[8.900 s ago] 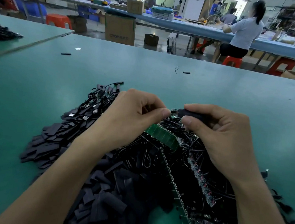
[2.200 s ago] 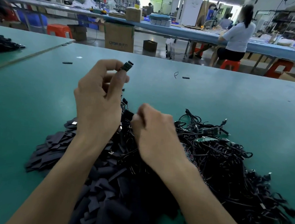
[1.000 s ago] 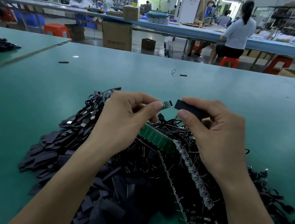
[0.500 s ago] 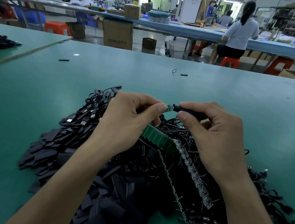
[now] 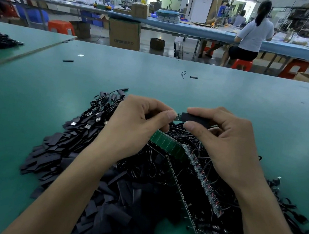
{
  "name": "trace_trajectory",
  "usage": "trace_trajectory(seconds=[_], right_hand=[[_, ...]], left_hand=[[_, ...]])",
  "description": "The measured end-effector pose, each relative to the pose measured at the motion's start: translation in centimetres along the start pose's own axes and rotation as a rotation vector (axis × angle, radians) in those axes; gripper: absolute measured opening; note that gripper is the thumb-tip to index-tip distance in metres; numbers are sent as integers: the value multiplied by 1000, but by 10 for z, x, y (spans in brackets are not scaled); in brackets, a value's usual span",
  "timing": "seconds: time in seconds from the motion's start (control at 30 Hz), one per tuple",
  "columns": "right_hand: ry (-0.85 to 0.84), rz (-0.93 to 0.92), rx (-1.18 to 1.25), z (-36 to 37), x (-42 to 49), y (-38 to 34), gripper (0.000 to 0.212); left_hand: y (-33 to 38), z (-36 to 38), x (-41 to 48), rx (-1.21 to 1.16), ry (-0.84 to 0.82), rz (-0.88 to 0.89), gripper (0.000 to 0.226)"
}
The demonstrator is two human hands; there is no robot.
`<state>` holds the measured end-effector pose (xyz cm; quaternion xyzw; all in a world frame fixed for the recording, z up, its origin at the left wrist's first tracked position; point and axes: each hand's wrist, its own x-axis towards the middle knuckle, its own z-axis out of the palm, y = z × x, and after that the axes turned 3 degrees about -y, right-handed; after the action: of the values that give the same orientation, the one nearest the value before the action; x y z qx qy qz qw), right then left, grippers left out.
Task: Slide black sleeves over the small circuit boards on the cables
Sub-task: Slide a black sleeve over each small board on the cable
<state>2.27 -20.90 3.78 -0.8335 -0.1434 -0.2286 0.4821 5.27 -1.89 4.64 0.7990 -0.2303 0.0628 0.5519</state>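
Above the cable pile [image 5: 151, 165], our left hand [image 5: 138, 126] pinches the circuit board [image 5: 178, 117] and our right hand [image 5: 227, 147] pinches the black sleeve [image 5: 194, 118], whose mouth is at the board's tip; if we tilt it, it could snag.

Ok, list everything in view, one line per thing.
Table: one, green, under everything.
Loose sleeves: a heap, black, near left.
Cables: a tangle, black, table centre.
Board panels: several, green, near right.
Stray pieces: two, black, far tabletop.
Cardboard box: one, brown, floor beyond.
Seated person: one, pale top, far bench.
Held sleeve: one, black, above the tangle.
Small circuit board: one, greenish, at the sleeve's mouth.
Left hand: one, pinching the board.
Right hand: one, pinching the sleeve.
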Motion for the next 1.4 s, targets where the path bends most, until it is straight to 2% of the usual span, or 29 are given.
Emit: trace_trajectory(seconds=[0.2, 0.33, 0.43, 0.57, 0.67, 0.8, 0.93, 1.07, 1.4], right_hand=[[-112, -18, 67, 0, 0, -2, 24], [-167, -27, 97, 1, -1, -2, 23], [-135, -15, 147, 2, -1, -2, 24], [-72, 0, 139, 2, 1, 0, 27], [-29, 13, 155, 3, 1, 0, 27], [23, 13, 179, 3, 1, -1, 28], [16, -7, 199, 2, 1, -2, 27], [7, -3, 208, 2, 1, -2, 27], [-26, -19, 208, 7, 0, -2, 24]], left_hand=[[-2, -4, 1, -38, -126, -6, 3], [-4, -3, 2, -132, -168, -58, 25], [-5, -3, 2, -167, -146, -69, 29], [-5, -2, 1, -73, -62, -65, 15], [-3, -3, 0, 10, 34, -14, 17], [-1, -4, -1, 7, 91, 45, 20], [-2, -3, -1, 11, 80, -6, 20], [-3, -3, 1, 0, 2, -62, 24], [0, -7, 0, 33, -73, -20, 16]])
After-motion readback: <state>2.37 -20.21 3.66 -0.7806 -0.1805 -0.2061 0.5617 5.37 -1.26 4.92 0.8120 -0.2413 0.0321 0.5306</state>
